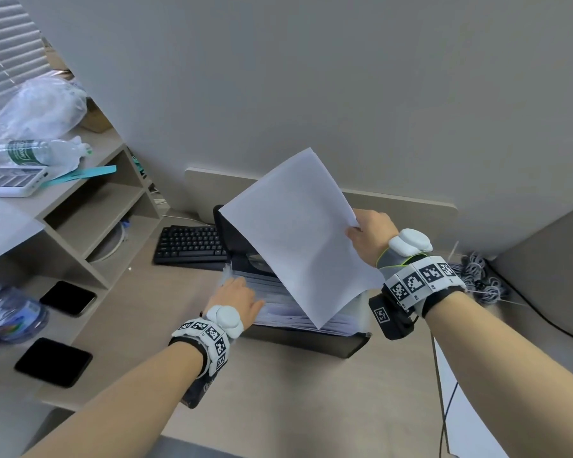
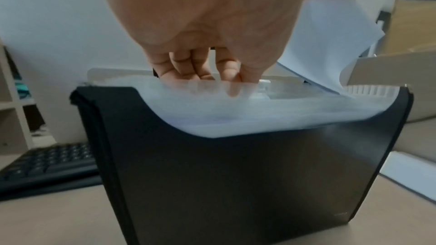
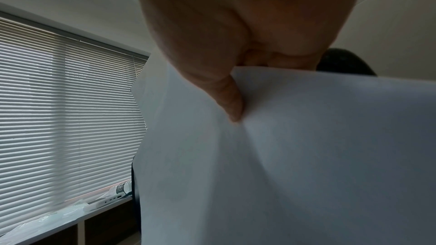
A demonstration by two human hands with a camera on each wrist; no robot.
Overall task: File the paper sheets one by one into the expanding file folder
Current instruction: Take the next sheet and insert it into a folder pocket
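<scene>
The black expanding file folder (image 1: pixel 298 338) stands upright and open in the middle of the desk (image 1: pixel 278 391), just in front of the black keyboard (image 1: pixel 191 244) that lies toward the desk's back edge. Its translucent dividers are fanned out at the top. The left hand (image 1: pixel 237 300) reaches into them from the folder's left end, fingertips (image 2: pixel 232 81) curled down between the divider tops, apparently holding one pocket apart; which pocket is too blurred to tell.

The right hand (image 1: pixel 371 234) holds a single white paper sheet (image 1: pixel 298 233) above the folder, thumb (image 3: pixel 230 98) pressed on the near face and the other fingers hidden behind it, so it is a pinch at one edge. The sheet hangs tilted, its lowest corner down at the dividers near the folder's right end, well away from the gap the left fingers work.

That mismatch is the main risk: if the sheet goes down where its corner now points, it may slip into a different pocket from the one being spread, or land on top of a divider and buckle. Held by one edge only, the paper is floppy (a crease already radiates from the thumb), so a push against any resistance would likely crumple the corner. Lowered tilted, it may jam on the gusset. A hard press from either hand could also tip the free-standing folder.
</scene>
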